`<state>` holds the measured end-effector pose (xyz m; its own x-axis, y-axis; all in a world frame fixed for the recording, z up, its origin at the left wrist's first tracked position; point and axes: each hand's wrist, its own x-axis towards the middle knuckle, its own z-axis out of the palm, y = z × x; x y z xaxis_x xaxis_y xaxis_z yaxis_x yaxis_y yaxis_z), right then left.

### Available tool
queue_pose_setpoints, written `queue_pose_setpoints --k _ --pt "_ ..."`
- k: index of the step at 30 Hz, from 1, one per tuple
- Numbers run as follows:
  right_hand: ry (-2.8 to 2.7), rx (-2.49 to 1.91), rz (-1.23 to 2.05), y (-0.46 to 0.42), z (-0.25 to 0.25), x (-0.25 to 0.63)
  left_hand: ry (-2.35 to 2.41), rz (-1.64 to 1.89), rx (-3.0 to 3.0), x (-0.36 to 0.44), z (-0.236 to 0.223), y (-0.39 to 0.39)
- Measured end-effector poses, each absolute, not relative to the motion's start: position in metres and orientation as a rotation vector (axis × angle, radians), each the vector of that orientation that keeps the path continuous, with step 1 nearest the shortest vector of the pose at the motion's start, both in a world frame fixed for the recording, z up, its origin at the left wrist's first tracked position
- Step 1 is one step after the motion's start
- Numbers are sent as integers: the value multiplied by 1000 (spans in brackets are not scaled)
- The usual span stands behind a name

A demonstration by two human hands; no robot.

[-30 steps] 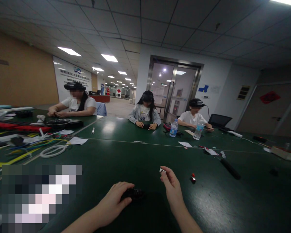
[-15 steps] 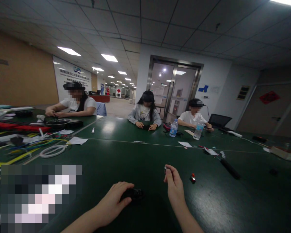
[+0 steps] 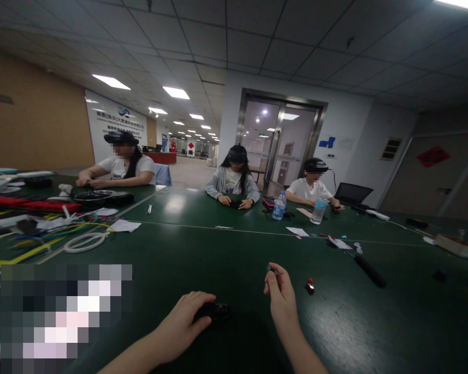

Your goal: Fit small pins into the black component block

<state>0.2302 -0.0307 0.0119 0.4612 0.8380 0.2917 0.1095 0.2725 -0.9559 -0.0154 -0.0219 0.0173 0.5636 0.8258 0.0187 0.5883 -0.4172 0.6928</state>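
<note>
My left hand (image 3: 185, 319) is closed around one end of a small black object (image 3: 220, 310) that lies on the dark green table. Its kind is hard to make out in the dim light, and my palm and fingers cover part of it. Raised a little above the table, my right hand (image 3: 281, 293) pinches a tiny greyish piece (image 3: 271, 269) between thumb and fingertips; most of it is hidden. To the right of that hand sits a small red and silver item (image 3: 310, 285), touched by neither hand.
A black-handled tool (image 3: 369, 271) lies to the right. Two water bottles (image 3: 280, 206) stand farther back, before three seated people. Cables, a coiled white tube (image 3: 85, 242) and papers crowd the left side. A pixelated patch covers the lower left.
My right hand has turned slightly at the fingertips, and the tiny piece now looks greyer and less exposed. My left hand and the black object stay in place.
</note>
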Motion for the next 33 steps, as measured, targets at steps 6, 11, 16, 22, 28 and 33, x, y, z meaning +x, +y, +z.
queue_pose_setpoints --k 6,11,16,22,28,33 --pt "-1003 -1198 633 -31 10 230 1117 472 2158 -15 19 -22" --pt "-1029 -1210 623 -32 9 230 1115 472 2153 -15 16 -21" --pt "-1025 -1206 635 -32 10 230 1106 493 2172 -16 15 -20" --pt "-1007 -1209 649 -32 8 231 1115 476 2151 -16 17 -22" --pt "-1019 -1230 669 -36 12 228 1133 499 2173 -15 13 -20" --pt "-1008 -1210 682 -37 16 227 1107 478 2143 -17 17 -21"
